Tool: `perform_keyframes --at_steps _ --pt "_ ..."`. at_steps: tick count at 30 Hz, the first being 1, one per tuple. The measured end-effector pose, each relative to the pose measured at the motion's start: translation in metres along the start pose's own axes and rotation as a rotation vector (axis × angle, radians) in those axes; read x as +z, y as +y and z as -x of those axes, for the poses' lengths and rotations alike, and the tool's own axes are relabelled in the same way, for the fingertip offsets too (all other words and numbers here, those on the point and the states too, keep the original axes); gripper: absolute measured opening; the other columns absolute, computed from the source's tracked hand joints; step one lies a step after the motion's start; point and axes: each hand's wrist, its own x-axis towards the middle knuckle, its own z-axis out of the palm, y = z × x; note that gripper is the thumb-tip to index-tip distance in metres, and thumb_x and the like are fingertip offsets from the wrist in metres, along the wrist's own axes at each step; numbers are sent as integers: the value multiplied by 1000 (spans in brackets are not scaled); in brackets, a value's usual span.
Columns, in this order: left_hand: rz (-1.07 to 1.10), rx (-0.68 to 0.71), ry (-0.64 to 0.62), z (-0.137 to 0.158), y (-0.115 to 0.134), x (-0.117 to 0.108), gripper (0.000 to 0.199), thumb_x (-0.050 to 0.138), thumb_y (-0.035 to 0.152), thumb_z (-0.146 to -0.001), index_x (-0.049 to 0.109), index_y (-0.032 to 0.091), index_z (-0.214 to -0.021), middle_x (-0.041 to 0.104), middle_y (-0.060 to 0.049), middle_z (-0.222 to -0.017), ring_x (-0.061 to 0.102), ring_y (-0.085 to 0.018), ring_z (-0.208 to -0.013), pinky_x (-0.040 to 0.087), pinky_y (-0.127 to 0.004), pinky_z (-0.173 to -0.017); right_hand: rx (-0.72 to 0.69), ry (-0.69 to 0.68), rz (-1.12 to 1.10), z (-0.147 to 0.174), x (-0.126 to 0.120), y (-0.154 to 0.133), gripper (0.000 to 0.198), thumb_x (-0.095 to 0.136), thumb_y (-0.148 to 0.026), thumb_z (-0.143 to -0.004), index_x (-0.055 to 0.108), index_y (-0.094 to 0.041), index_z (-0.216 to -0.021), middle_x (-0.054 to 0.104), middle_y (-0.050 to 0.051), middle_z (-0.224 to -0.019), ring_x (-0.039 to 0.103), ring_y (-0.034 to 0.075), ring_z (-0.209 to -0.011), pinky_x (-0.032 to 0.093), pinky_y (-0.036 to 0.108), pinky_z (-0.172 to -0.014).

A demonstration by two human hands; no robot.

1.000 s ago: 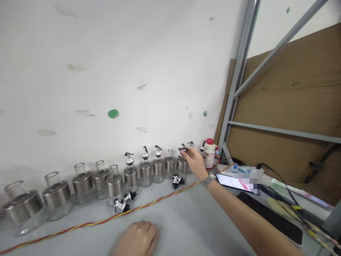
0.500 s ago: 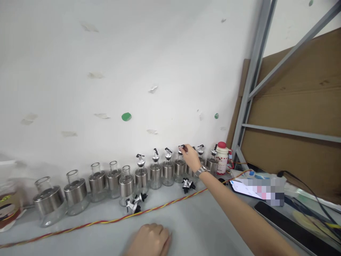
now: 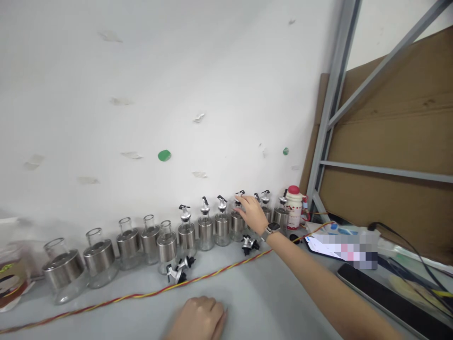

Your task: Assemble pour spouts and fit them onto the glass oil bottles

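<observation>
A row of glass oil bottles with steel bands stands along the wall. My right hand [image 3: 252, 211] reaches to a bottle [image 3: 237, 221] with a metal pour spout [image 3: 240, 193] on top. Its thumb and fingers are apart beside the neck and spout; whether they touch is hard to tell. My left hand [image 3: 200, 317] rests closed on the table at the bottom, knuckles up, with nothing visible in it. Loose pour spouts [image 3: 250, 244] lie in front of the right hand, and more loose spouts [image 3: 180, 270] lie left of centre. An uncapped bottle [image 3: 167, 243] stands behind those.
A twisted red-yellow cord [image 3: 139, 296] crosses the table [image 3: 269, 302]. Several uncapped bottles, including a large one [image 3: 65, 269], stand at left near a bag [image 3: 12, 278]. At right are a red-topped bottle [image 3: 294, 210], a lit phone [image 3: 323, 248], a dark long device [image 3: 375, 293] and a metal frame [image 3: 327, 127].
My right hand's fingers have spread from a pinch on the spout, and the hand has dropped slightly. The left hand stays put. The view has shifted slightly.
</observation>
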Motion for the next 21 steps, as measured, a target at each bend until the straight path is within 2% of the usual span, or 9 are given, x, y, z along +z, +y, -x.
perform_keyframes --at_steps 6,14,21 --pt "5 -6 -28 0 2 -6 12 46 18 -80 55 19 -73 65 1 -68 62 -15 -60 45 -23 -55 -28 -12 15 -2 0 0 21 52 -22 -81 58 -21 -101 58 8 -88 51 23 -89 41 38 -79" --pt "13 -26 -50 1 3 -6 15 43 18 -82 56 20 -75 66 1 -71 63 -17 -63 47 -26 -57 4 23 41 7 4 -3 18 48 -22 -83 60 -20 -96 58 8 -87 50 23 -88 39 38 -80" --pt "-1 -24 -55 0 3 -7 13 45 18 -81 56 20 -74 66 1 -71 63 -17 -63 46 -25 -56 -38 -11 85 5 -3 -8 25 44 -19 -84 57 -22 -105 58 10 -98 50 23 -93 38 39 -83"
